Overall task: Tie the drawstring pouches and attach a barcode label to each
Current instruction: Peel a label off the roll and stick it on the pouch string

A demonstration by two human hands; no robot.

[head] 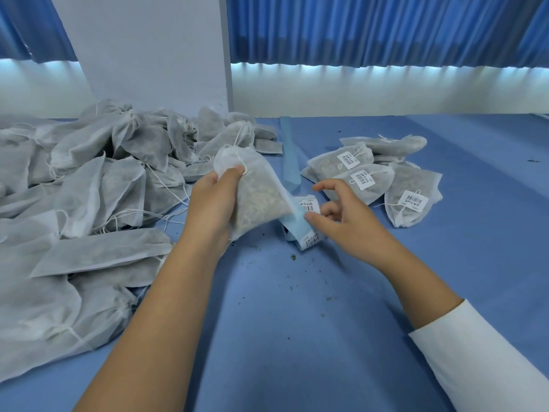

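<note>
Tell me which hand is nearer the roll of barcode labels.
Right. The right hand rests its thumb on the label roll. The left hand is off to the roll's left, gripping a pouch whose lower end overlaps the roll in this view.

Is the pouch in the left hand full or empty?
Full: the pouch bulges, and grainy filling shows through its fabric.
</note>
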